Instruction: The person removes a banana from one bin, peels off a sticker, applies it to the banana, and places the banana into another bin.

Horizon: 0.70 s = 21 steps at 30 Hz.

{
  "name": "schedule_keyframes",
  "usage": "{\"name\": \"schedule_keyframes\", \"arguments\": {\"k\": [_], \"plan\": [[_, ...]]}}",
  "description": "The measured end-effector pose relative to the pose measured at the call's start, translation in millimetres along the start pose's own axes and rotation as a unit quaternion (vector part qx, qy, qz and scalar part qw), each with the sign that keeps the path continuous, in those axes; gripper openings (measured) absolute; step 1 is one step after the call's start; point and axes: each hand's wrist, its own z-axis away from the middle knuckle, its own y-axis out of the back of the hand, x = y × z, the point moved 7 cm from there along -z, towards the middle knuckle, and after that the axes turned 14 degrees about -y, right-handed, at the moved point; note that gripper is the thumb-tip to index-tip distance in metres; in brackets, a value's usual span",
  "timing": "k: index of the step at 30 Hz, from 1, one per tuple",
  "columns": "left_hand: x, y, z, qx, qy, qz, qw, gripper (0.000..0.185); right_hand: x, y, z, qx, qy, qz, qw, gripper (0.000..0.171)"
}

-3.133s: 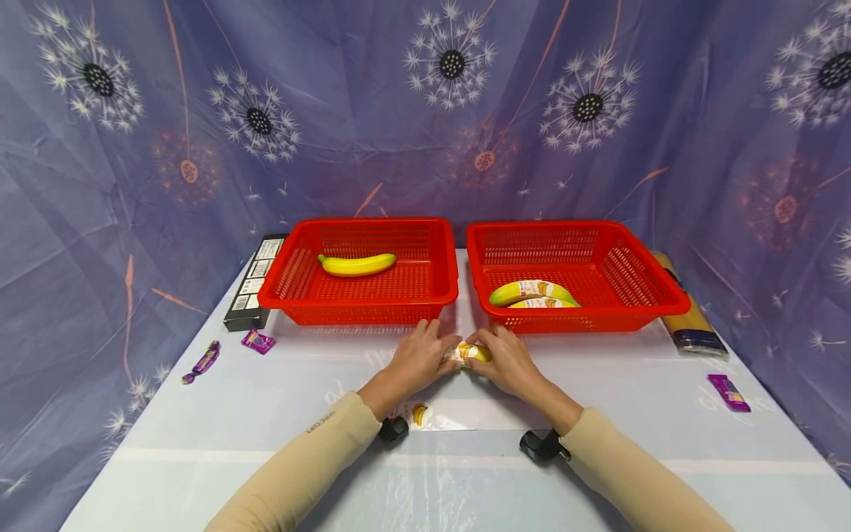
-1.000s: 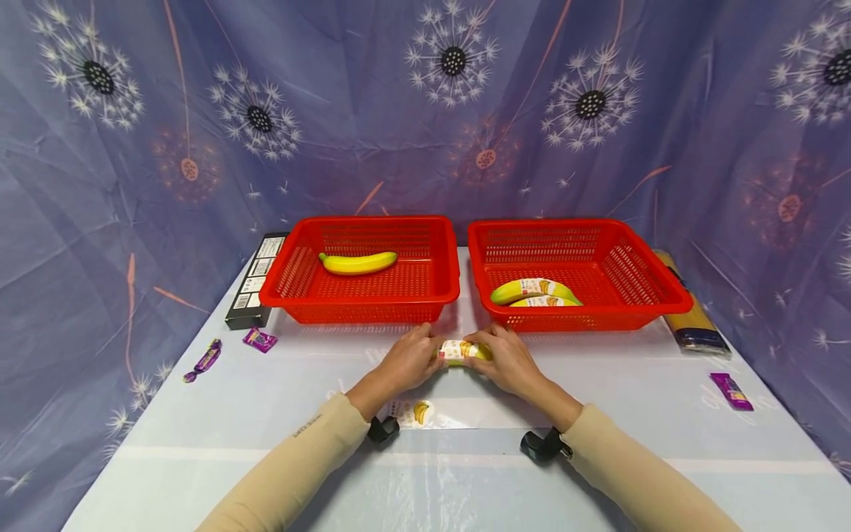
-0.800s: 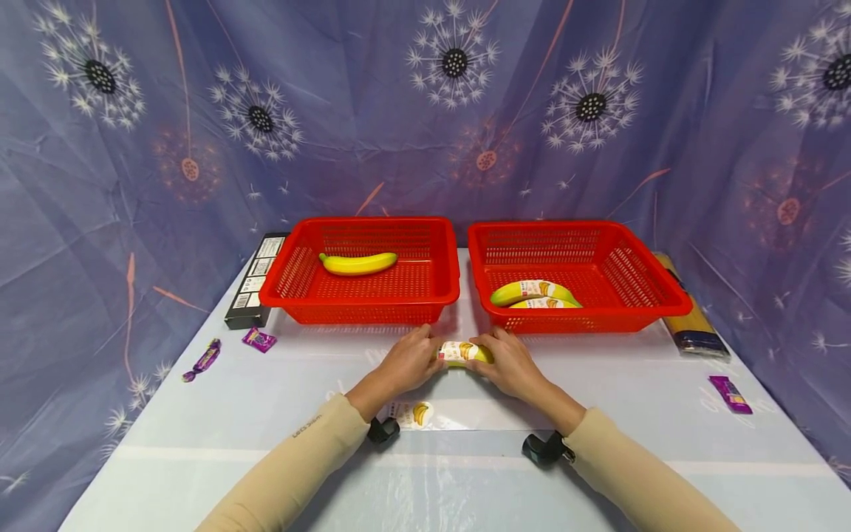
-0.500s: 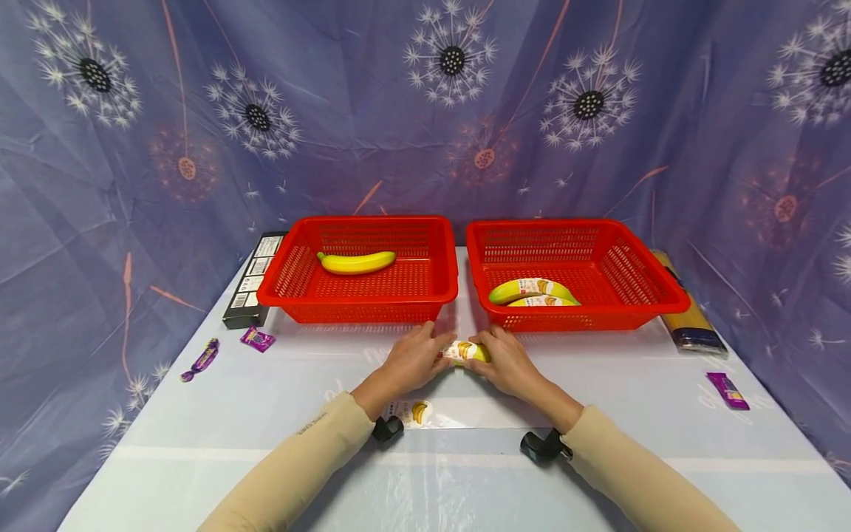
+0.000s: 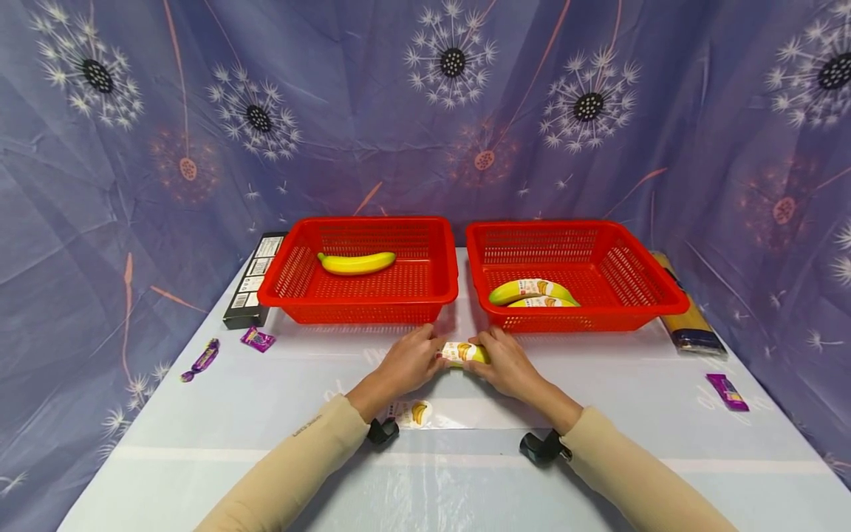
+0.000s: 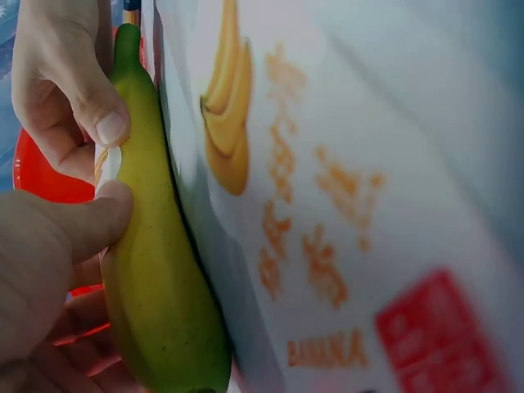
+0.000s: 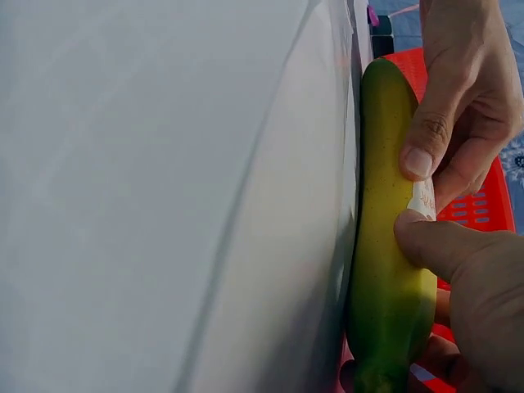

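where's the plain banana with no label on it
In the head view, the unlabelled banana lies alone in the left red basket, toward its back wall, beside the black box at the table's left edge.

Two baskets sit side by side: the left basket (image 5: 279, 292) holds one banana (image 5: 357, 263), the right basket (image 5: 665, 295) two.

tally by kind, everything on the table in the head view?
Bananas: 4, one held, one in left basket, two in right
Red baskets: 2
Purple candies: 3
Black box: 1
Spaghetti pack: 1
Sticker sheet: 1
Total: 12
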Motion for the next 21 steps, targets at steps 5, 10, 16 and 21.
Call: {"name": "schedule_keyframes", "arguments": {"k": [5,10,16,21], "plan": [[-3.2,0.0,2.2,-0.003,0.016,0.024,0.9996,0.031,0,0,0,-0.005,0.002,-0.005,1.0,0.04],[-7.6,-0.2,4.0,0.002,0.042,0.053,0.9977,0.036,0,0,0,-0.009,0.002,-0.01,1.0,0.038],[-8.9,-0.6,6.0,0.001,0.054,0.077,0.9956,0.039,0,0,0,-0.012,0.006,-0.007,1.0,0.038],[-12.5,-3.2,8.0,-0.005,0.082,0.115,0.9899,0.04,1,-1,1,-0.015,0.005,-0.006,1.0,0.037]]}}
